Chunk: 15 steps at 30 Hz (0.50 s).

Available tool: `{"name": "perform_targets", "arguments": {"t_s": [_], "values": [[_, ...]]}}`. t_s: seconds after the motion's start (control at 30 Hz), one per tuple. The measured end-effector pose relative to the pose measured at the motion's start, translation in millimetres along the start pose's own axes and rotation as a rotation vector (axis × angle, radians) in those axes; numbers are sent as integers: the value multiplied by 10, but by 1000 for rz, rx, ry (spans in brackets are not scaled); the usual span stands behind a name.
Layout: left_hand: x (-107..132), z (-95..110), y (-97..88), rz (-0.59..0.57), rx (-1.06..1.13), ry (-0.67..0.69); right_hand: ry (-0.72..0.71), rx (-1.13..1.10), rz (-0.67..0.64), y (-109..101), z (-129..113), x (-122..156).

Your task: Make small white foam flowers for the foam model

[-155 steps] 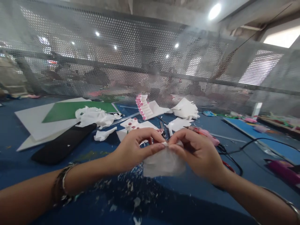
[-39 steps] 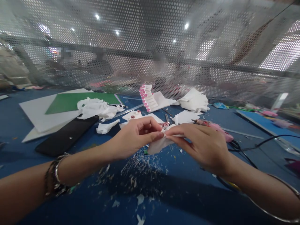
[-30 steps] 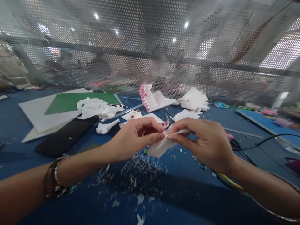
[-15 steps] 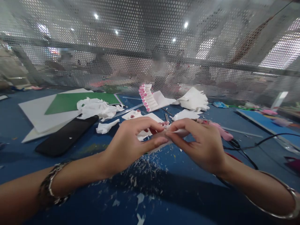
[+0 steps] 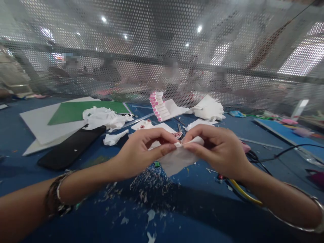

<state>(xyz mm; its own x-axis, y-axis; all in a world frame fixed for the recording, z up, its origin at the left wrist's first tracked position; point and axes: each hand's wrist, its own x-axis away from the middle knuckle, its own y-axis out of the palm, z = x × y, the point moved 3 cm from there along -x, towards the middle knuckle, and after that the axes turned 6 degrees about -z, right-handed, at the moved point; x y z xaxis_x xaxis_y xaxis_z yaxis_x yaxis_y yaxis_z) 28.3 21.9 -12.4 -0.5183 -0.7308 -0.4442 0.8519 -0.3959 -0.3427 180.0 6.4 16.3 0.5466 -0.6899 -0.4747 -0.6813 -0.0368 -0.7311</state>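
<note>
Fingers (image 5: pixel 169 148) of two hands pinch one white paper piece (image 5: pixel 177 160).

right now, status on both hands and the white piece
Left hand and right hand both pinch the white paper piece at its top edge. Piece hangs over the blue table. White scraps below; black cable by the right wrist.

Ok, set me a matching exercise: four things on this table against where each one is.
1 white paper piece
2 green sheet
3 black flat case
4 pleated strip

A on a white board, far left
B pinched between left hand and right hand
C at the back, pink dots along its edge
D flat on the blue table, left of the hands

Pairs: 1-B, 2-A, 3-D, 4-C
</note>
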Motion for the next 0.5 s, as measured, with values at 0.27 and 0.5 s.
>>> {"name": "perform_targets", "arguments": {"t_s": [0.27,0.5], "values": [[-18,-30,29,-67,306,-75,39,-335,-48,94,71,30],[-13,-51,54,-38,463,-99,-66,-282,79,131,46,49]]}}
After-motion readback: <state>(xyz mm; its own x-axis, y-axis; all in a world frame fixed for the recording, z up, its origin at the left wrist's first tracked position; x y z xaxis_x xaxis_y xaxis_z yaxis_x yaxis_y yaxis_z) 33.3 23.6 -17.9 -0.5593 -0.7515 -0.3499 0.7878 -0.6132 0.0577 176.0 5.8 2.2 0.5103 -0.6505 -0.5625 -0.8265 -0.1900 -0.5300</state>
